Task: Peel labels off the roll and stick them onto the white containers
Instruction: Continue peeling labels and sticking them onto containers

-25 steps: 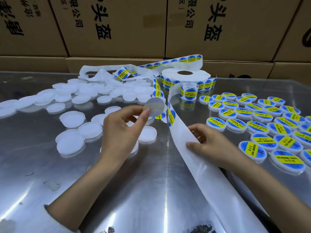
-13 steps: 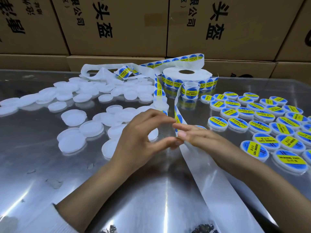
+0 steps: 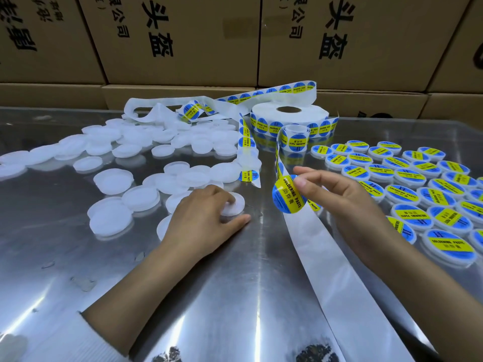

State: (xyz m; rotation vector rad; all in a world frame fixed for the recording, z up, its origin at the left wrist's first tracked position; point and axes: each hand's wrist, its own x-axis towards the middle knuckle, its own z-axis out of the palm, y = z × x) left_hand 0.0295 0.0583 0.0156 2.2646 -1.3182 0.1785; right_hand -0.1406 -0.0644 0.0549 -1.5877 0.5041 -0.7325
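While your left hand (image 3: 202,218) lies palm-down on the steel table (image 3: 235,296), its curled fingers grip the rim of a plain white container (image 3: 235,203), thumb stretched out along the metal below it. Your right hand (image 3: 337,202) is raised just above the surface, thumb and forefinger pinching the top edge of a round blue-and-yellow label (image 3: 286,195) that reads SOLDERING PASTE — the other fingers are loosely spread behind it. That label hangs tilted, its face toward you, just in front of the white backing strip (image 3: 326,270), which runs under your right hand and down to the near edge of the table. The held label and the gripped container sit near each other but apart, bare metal between them.

Behind your hands, the label roll (image 3: 288,114) lies flat at the far middle of the table, with loops of labelled strip trailing from it toward you and off to the left. Unlabelled white containers (image 3: 112,178) are scattered and partly stacked across the left half, several of them pressed close around your left hand. Labelled containers (image 3: 407,176) stand in rows on the right — your right wrist and forearm cover the nearest few. Cardboard boxes (image 3: 183,35) with black printed characters wall off the back.
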